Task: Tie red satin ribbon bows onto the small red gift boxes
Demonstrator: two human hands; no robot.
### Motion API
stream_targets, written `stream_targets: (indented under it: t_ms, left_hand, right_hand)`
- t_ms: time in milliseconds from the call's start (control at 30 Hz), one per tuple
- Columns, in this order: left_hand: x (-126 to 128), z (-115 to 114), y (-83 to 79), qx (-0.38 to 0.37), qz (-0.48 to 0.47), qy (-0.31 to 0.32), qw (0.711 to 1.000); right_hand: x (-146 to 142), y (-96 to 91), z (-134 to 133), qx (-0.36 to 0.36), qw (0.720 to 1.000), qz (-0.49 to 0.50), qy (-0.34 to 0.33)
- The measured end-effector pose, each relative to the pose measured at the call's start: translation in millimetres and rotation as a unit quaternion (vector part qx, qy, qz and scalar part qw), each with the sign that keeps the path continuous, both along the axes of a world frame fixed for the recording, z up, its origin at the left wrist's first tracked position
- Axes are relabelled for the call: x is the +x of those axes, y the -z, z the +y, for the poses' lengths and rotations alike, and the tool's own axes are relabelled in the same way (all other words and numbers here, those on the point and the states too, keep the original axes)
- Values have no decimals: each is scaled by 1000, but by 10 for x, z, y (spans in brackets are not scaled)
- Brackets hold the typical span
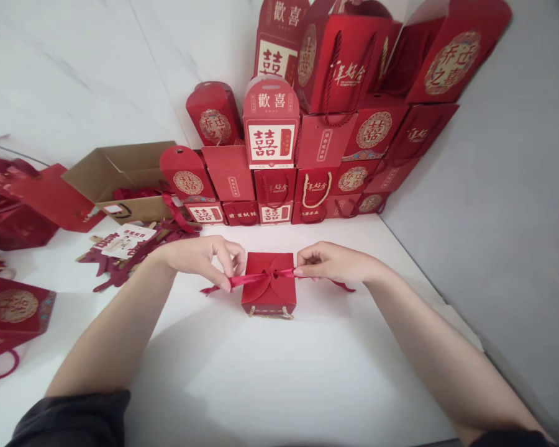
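Small red cardboard gift box (274,290), gold cord handle (270,315) on its near side, is set flap side up on the white counter (279,379), frame centre. Crimson satin ribbon (251,279) is crossed or knotted over its top, long axis left-right in frame. Box is flanked by both hands. Ribbon is pinched both sides: by fingers of left hand (199,254) and right hand (331,261), right nearer the crossing. Open brown cardboard carton (149,209), left of centre: dark red pieces (137,192) seen inside. Printed red boxes (323,139) are stacked upper centre, contents not made out.
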State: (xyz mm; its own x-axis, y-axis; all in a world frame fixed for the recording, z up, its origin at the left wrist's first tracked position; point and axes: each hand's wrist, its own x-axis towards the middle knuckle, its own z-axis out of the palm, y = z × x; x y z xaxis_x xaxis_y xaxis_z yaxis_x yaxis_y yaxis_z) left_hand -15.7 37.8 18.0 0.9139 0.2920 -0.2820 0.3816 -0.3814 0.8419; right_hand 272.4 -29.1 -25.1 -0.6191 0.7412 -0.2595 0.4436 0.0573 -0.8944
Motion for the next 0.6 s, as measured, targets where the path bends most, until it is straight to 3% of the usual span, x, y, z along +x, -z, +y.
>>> stream_targets:
  t_ms: [100,200,300,467,600]
  left_hand:
    - [137,-36,133,-14,-126,-25,992]
    - [256,-71,317,-46,-181,-44,981]
    - [309,-101,422,-44,-178,-92,979]
    - [340,-145,421,36,-143,-153,977]
    - [356,-153,437,5,-150,-183,972]
  right_hand:
    - [2,-3,1,-1,1000,1,-1]
    - [9,-3,1,-3,1000,3,-2]
    - [14,6,4,-6,1000,5,-3]
    - [3,34,17,0,1000,6,2]
    - [2,25,17,2,1000,12,24]
